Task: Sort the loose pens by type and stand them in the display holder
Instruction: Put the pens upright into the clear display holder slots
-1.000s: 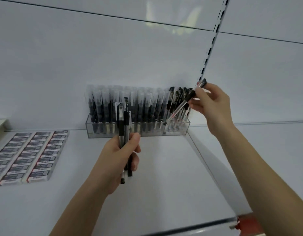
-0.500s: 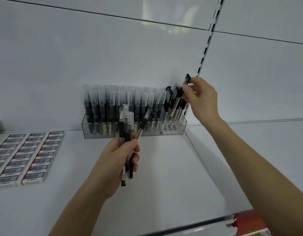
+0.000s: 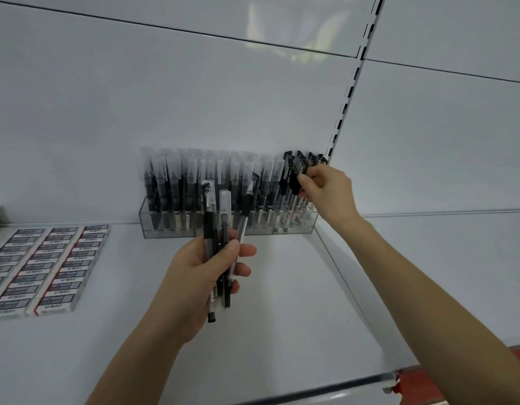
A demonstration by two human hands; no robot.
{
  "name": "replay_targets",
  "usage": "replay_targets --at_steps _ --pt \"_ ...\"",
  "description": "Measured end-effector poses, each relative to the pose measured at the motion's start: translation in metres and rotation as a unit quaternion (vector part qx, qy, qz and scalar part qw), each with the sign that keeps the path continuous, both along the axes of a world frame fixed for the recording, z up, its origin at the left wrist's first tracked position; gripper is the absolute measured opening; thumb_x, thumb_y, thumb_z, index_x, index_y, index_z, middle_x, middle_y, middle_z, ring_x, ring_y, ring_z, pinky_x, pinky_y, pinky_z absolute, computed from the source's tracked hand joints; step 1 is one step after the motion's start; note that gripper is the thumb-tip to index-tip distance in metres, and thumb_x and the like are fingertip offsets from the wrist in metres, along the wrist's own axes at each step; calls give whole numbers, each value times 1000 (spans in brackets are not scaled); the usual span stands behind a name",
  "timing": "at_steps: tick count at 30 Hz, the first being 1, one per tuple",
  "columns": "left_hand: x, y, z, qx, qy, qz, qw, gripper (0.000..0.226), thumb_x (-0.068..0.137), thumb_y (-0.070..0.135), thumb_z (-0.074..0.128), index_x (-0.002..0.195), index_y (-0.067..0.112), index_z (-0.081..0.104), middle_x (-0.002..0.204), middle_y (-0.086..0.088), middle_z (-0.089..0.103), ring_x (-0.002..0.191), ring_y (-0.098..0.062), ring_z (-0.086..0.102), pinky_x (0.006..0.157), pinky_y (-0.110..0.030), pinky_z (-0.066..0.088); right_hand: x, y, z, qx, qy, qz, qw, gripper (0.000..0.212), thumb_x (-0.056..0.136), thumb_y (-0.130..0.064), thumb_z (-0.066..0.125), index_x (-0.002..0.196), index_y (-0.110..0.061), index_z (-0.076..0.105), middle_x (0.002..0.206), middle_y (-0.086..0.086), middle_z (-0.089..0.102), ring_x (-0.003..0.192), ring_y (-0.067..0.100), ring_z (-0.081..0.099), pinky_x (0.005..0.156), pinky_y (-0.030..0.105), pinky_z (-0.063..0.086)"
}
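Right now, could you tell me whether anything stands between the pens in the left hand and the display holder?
Nothing visible does: only bare shelf lies between the loose pens and the display holder. The right hand holds a black-capped pen at its right end.

The display holder (image 3: 165, 228) stands at the back of the shelf (image 3: 282, 311), against the back panel (image 3: 165, 97). The standing pens (image 3: 191, 182) fill it from left to right. The left hand (image 3: 206, 276) is in front of the holder's middle, above the shelf, and holds the loose pens (image 3: 223, 211) upright. The right hand (image 3: 326, 191) is at the holder's right end, its fingers curled on the end pens (image 3: 290, 173) there. The flat boxes (image 3: 45, 267) lie on the shelf, well left of the holder. The slotted rail (image 3: 345, 106) runs up the panel, behind the right hand.
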State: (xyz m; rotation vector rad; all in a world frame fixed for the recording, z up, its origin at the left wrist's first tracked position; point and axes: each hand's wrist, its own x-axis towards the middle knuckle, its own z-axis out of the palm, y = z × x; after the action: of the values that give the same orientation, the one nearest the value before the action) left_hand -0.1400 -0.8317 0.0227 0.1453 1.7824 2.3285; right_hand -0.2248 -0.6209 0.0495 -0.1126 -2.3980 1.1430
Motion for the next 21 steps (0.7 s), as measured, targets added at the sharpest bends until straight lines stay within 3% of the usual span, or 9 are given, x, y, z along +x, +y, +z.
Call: replay_targets --at_steps 3,5,8,13,18,21 --pt "1 2 2 -1 16 -7 1000 13 87 12 52 98 9 58 82 -3 74 56 -8 59 48 -22 47 12 2 5 -33 19 -23 999 15 88 -21 58 97 -10 62 85 5 68 81 19 66 76 27 50" --pt "1 5 3 -6 29 -10 1000 13 87 12 52 99 7 56 84 -4 74 56 -8 59 48 -21 47 28 -4 8 -135 40 8 990 6 88 -19 59 85 -15 63 78 1 69 71 12 68 69 23 52" --pt "2 14 5 -16 45 -22 999 13 88 11 51 99 6 55 85 -4 74 56 -8 60 48 -20 47 48 -19 15 -270 -13 108 957 6 87 -21 61 85 -17 64 71 -1 71 66 10 68 66 23 56" --pt "2 26 6 -33 57 -43 997 10 89 11 51 97 11 57 85 -3 74 57 -9 62 49 -19 47 57 -28 19 -307 -41 148 939 12 84 -12 65 94 -17 61 61 -1 70 56 10 66 58 22 56" --pt "-1 23 6 3 -2 -16 1000 11 88 15 52 95 11 59 84 -6 73 70 -16 71 53 -23 56 49 -1 33 -392 28 73 916 16 82 -4 64 92 -15 60 69 6 71 50 11 64 56 21 57" --pt "-4 15 4 13 -25 13 1000 15 87 20 52 97 15 63 77 -5 70 68 -17 71 65 -34 58 39 23 37 -321 98 -17 942 17 86 -9 62 95 -22 56 77 6 68 57 13 68 60 22 57"
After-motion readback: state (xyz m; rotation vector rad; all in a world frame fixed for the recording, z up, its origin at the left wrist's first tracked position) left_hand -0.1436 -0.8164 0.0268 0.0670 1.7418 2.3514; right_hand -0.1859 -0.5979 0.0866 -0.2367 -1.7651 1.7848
